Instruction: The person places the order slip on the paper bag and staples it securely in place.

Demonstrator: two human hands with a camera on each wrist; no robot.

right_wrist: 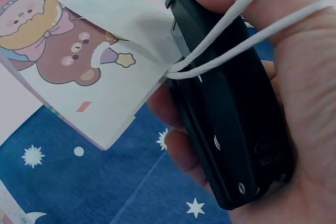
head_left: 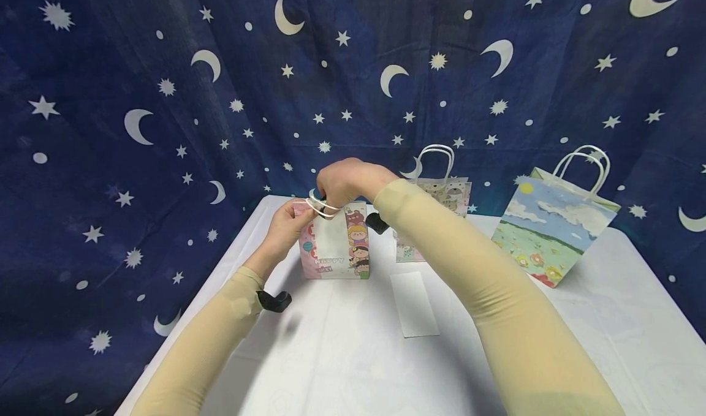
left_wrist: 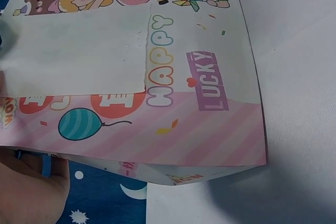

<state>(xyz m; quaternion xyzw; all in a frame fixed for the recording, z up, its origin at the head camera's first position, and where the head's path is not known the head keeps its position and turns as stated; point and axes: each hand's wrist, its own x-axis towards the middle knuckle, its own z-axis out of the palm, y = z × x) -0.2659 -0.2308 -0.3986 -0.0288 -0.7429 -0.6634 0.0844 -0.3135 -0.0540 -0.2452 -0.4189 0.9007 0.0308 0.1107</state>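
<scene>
A pink and white paper gift bag [head_left: 336, 271] with cartoon figures stands on the table. A blank white paper slip [left_wrist: 79, 51] lies flat against its front, up to the top edge. My left hand [head_left: 284, 229] pinches the bag's upper left edge. In my right hand [head_left: 353, 180] is a black stapler [right_wrist: 231, 108], gripped with the thumb on top. Its jaws straddle the bag's top edge and the slip. White cord handles [right_wrist: 231, 19] loop over the stapler. Whether a staple is in the paper cannot be seen.
A second gift bag [head_left: 408, 253] stands behind my right forearm, partly hidden. Farther right a landscape-printed bag [head_left: 551, 220] leans back, handles up. Another white slip [head_left: 415, 304] lies on the white table [head_left: 353, 355]. A dark blue curtain [head_left: 353, 67] hangs behind.
</scene>
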